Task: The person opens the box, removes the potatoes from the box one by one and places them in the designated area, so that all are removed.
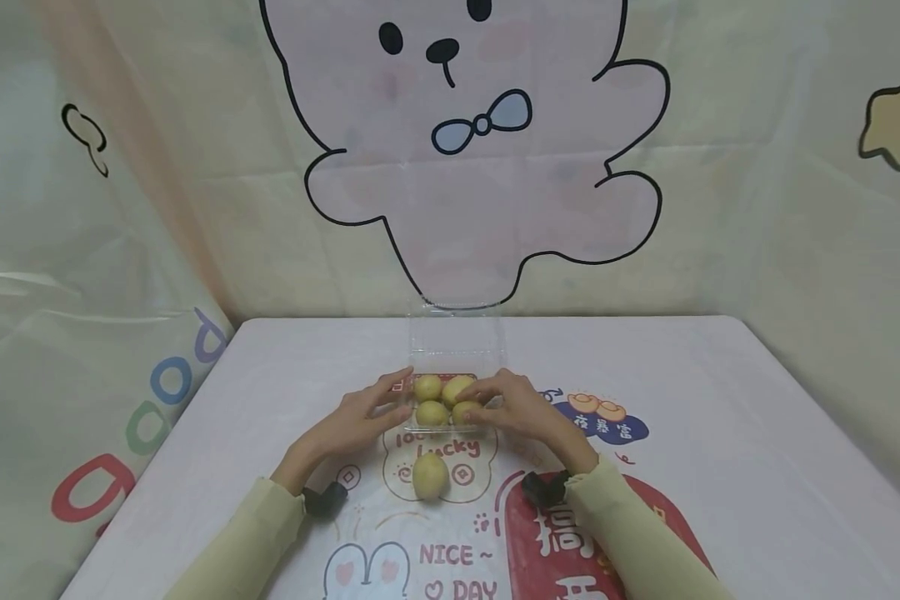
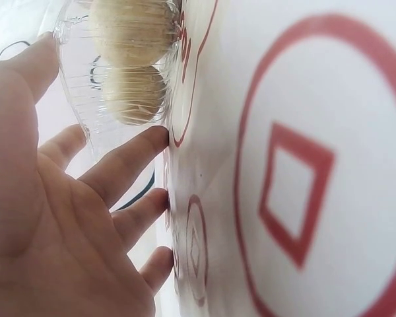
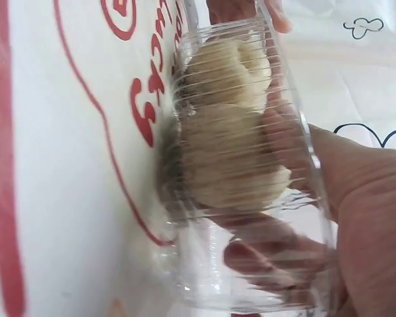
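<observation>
A clear plastic clamshell box (image 1: 429, 431) lies on the table with its lid (image 1: 456, 337) raised at the back. Inside sit several yellow, roundish fruits (image 1: 427, 387); their exact kind is unclear. My left hand (image 1: 360, 418) touches the box's left side with spread, fairly straight fingers, also seen in the left wrist view. From the right, my right hand (image 1: 521, 407) reaches over the rim, thumb and fingers pinching the front right fruit (image 1: 461, 410). The right wrist view shows its thumb against a fruit (image 3: 234, 158) behind the clear wall. Another yellow fruit (image 1: 430, 476) lies outside, in front of the box.
The white table (image 1: 292, 354) carries a printed cover with drawings and lettering. A patterned curtain (image 1: 780, 208) hangs right behind the table's back edge, and another curtain side (image 1: 120, 292) runs along the left. Dark bands (image 1: 325, 500) sit on both wrists.
</observation>
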Demonstrator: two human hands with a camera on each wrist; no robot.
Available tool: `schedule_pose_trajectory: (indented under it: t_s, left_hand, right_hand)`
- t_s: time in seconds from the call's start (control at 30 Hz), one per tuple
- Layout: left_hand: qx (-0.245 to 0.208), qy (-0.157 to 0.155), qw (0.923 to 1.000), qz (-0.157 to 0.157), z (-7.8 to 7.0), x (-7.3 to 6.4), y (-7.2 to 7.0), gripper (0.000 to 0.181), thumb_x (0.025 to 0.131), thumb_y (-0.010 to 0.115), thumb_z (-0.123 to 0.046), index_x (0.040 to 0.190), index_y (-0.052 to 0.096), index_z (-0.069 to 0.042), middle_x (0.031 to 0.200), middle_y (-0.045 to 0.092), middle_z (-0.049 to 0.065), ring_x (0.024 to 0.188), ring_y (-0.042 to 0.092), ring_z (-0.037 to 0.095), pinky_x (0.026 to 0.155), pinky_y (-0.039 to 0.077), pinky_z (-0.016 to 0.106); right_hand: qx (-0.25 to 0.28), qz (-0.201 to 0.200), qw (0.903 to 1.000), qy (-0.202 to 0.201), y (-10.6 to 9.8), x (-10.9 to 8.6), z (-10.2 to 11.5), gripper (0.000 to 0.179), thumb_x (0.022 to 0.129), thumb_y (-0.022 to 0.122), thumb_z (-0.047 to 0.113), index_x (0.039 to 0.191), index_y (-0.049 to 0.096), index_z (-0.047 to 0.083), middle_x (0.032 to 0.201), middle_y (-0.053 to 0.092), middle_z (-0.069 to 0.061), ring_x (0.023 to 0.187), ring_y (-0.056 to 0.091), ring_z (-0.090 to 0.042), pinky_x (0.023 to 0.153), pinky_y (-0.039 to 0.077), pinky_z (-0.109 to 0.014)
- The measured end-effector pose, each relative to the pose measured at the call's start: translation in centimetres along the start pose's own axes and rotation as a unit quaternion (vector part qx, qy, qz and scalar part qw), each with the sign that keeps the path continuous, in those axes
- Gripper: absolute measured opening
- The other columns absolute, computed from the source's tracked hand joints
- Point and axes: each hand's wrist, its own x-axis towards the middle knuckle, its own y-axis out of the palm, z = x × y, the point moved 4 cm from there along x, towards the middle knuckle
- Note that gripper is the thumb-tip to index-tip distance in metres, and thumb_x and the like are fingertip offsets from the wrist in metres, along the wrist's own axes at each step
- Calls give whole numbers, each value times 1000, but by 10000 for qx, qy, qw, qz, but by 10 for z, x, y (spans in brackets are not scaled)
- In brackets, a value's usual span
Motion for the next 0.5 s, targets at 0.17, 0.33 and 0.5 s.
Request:
schedule_pose_trajectory:
  t_s: [0.17,0.33,0.5]
  left_hand:
    - [25,-21,10000,-16,-1,0,-1,71,101,53,-58,162,22,-38,160,46,7,148,42,38,117,29,71]
    - [-8,-43,10000,11,-1,1,-1,71,101,53,-58,162,22,-39,159,47,7,148,42,39,117,28,72]
    - [14,2,10000,5,1,1,-1,72,101,53,-57,162,23,-36,158,47,7,147,43,38,117,29,70]
  right_hand:
    - [-203,-324,9992,120,2,-2,-2,34,89,77,44,117,78,26,107,73,9,96,53,-19,90,37,-41]
    - [-218,-601,9979,43,2,-6,-2,33,88,78,43,117,78,27,96,68,10,92,53,-21,88,31,-39]
    - [-209,-824,9964,-74,4,-8,0,31,87,80,38,116,79,27,95,70,10,94,55,-22,88,31,-37]
